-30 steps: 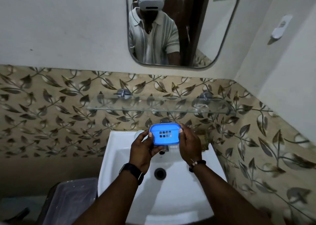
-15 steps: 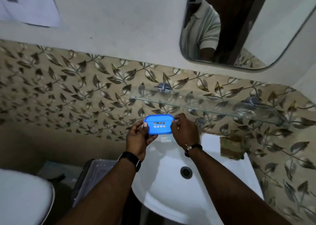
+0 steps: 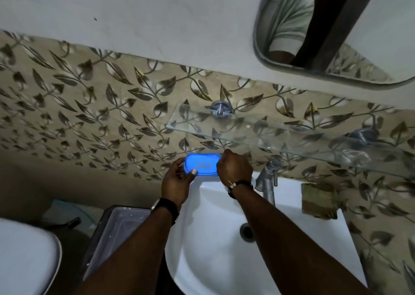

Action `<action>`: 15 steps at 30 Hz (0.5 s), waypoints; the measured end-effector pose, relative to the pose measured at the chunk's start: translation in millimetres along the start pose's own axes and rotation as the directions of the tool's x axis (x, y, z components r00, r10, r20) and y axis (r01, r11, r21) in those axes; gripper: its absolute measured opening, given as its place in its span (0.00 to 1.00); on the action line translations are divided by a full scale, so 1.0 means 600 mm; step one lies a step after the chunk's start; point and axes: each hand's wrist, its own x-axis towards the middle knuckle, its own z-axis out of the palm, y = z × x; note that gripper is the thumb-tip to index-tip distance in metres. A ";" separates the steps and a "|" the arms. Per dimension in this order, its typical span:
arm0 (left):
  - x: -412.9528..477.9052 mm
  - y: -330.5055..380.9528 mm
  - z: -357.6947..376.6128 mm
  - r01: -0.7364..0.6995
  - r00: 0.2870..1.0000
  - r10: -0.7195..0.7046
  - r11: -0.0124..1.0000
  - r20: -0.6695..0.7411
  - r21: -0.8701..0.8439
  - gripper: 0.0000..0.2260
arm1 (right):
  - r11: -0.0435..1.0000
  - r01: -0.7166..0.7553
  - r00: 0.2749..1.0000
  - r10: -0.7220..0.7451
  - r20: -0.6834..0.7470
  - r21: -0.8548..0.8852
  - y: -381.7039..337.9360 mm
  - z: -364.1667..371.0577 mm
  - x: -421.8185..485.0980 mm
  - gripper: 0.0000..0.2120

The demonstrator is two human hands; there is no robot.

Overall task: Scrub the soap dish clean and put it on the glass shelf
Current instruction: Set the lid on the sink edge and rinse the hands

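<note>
A blue oval soap dish (image 3: 203, 165) with a block of drain slots is held up between both hands, over the back left corner of the white sink (image 3: 215, 245). My left hand (image 3: 176, 182) grips its left end, thumb on the rim. Closed around its right end is my right hand (image 3: 234, 167), which hides that end. The glass shelf (image 3: 258, 126) juts from the leaf-patterned tile wall above and to the right of the dish. The dish is below the shelf's front edge and does not touch it.
A metal tap (image 3: 268, 178) stands at the sink's back, right of my hands. A brownish scrub pad (image 3: 318, 201) lies on the sink's right back corner. A grey bin (image 3: 119, 234) and a white toilet lid (image 3: 24, 258) sit lower left. A mirror (image 3: 332, 29) hangs upper right.
The view has swung left and tilted, so sink and shelf now sit to the right. Both hands still hold the dish, now beside the tap rather than in front of it.
</note>
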 end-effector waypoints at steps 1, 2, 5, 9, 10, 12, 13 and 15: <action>0.004 -0.011 0.000 -0.018 1.000 0.017 0.995 0.010 0.094 0.20 | 1.000 0.006 1.000 -0.005 0.019 -0.019 0.005 0.011 0.005 0.07; 0.008 -0.020 0.000 -0.037 0.999 0.034 0.982 0.015 0.184 0.22 | 0.999 0.013 0.999 -0.013 0.032 -0.029 0.010 0.021 0.008 0.08; 0.024 -0.042 -0.001 -0.105 0.994 0.110 0.884 0.015 0.456 0.26 | 0.997 0.032 0.999 -0.030 0.040 -0.064 0.020 0.048 0.014 0.11; 0.036 -0.058 0.003 -0.090 0.987 0.157 0.726 -0.038 0.682 0.26 | 0.986 0.057 0.998 -0.052 0.036 -0.154 0.028 0.076 0.017 0.12; 0.036 -0.060 0.005 -0.086 0.985 0.166 0.689 -0.042 0.720 0.26 | 0.982 0.061 0.998 -0.055 0.036 -0.179 0.029 0.079 0.017 0.12; 0.040 -0.067 0.008 -0.083 0.984 0.174 0.622 -0.035 0.779 0.28 | 0.972 0.066 0.997 -0.058 0.043 -0.226 0.031 0.085 0.019 0.12; 0.043 -0.070 0.009 -0.077 0.984 0.175 0.600 -0.037 0.796 0.29 | 0.966 0.072 0.997 -0.061 0.052 -0.248 0.032 0.087 0.019 0.13; 0.048 -0.075 0.007 -0.081 0.983 0.181 0.574 -0.030 0.815 0.29 | 0.953 0.093 0.995 -0.076 0.069 -0.289 0.034 0.091 0.018 0.13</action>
